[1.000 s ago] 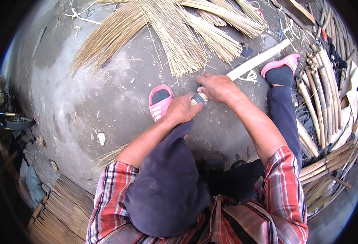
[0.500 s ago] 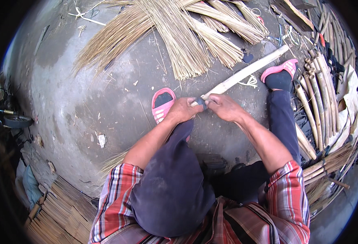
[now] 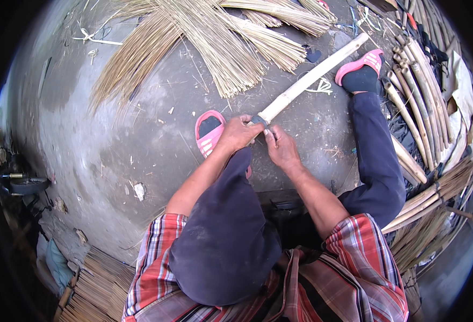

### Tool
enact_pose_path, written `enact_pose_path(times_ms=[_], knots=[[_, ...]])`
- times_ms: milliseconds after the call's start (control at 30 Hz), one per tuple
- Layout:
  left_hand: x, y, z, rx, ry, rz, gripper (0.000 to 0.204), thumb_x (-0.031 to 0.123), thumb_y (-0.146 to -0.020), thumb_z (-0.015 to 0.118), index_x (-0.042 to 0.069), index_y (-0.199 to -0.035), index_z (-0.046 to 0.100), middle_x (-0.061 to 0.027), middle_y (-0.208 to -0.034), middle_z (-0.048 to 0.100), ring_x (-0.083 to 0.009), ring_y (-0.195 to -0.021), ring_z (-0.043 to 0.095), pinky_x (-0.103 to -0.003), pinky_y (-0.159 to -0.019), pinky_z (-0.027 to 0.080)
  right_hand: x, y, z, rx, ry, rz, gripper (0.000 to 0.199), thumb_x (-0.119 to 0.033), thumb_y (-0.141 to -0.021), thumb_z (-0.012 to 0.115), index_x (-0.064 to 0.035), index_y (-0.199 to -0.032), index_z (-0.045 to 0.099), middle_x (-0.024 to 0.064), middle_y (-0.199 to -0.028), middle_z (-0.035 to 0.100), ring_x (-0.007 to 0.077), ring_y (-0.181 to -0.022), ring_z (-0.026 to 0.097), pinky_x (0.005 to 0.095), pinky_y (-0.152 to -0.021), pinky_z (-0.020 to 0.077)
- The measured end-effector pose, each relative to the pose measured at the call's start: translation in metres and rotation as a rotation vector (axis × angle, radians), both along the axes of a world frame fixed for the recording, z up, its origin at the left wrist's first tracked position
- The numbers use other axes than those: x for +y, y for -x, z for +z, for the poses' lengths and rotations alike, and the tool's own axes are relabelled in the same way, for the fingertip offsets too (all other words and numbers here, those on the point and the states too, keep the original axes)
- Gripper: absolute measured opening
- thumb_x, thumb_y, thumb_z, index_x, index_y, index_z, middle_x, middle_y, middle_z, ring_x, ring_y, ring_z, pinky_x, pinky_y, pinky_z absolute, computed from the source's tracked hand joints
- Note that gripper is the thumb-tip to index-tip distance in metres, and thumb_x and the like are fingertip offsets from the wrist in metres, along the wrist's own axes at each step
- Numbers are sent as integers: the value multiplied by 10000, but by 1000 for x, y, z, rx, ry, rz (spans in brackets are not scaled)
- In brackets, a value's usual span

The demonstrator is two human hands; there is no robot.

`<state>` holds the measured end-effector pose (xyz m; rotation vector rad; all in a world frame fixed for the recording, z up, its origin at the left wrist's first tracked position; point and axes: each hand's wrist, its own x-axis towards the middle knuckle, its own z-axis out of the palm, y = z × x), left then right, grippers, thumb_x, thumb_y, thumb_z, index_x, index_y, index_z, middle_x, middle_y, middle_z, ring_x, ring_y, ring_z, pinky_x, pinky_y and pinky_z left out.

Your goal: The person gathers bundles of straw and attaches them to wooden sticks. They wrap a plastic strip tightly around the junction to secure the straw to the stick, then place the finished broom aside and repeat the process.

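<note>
A pale bamboo pole [image 3: 314,80] slants from between my hands toward the far right. Its near end carries a dark band [image 3: 258,120]. My left hand [image 3: 239,132] is closed around this end, its fingers behind the band. Just right of it, my right hand [image 3: 283,149] has thumb and fingers pinched together beside the band; what they pinch is too small to make out. The wrapped end sits just beyond my raised left knee [image 3: 236,177].
Several bundles of thin dry stalks [image 3: 215,48] lie crossed on the concrete floor at the far side. Bamboo poles [image 3: 419,102] are stacked at the right, past my pink sandal [image 3: 362,67]. More stalks [image 3: 99,284] lie at the lower left, and a dark round pan-like thing [image 3: 27,186] at the left.
My right hand has shifted from the top of the pole's end to below it, nearer me. My left hand now wraps farther over the end. The whole view has shifted slightly.
</note>
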<state>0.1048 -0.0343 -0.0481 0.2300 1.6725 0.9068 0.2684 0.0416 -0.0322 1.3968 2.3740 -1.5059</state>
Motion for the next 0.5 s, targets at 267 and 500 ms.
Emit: enact_pose_path(times_ms=[267,500], knots=[[3,3,12,48,63,-115,692,379,-878,793,-150,-1298,641,-122,-887,728,-126,-731,668,-304,-640,529,-20,15,7,80,-276,-107,204,-125,-919,730,-33,-1004,569,178,-970,587,405,-856,624,519,-740,504],[1,0,6,213,78,-249,608,408,-911,760,-114,-1211,684,-77,-801,714,-99,-675,627,-317,-616,510,-23,23,0,-65,-349,-115,200,-99,-926,685,-25,-1024,527,223,-977,580,484,-916,617,574,-769,500]])
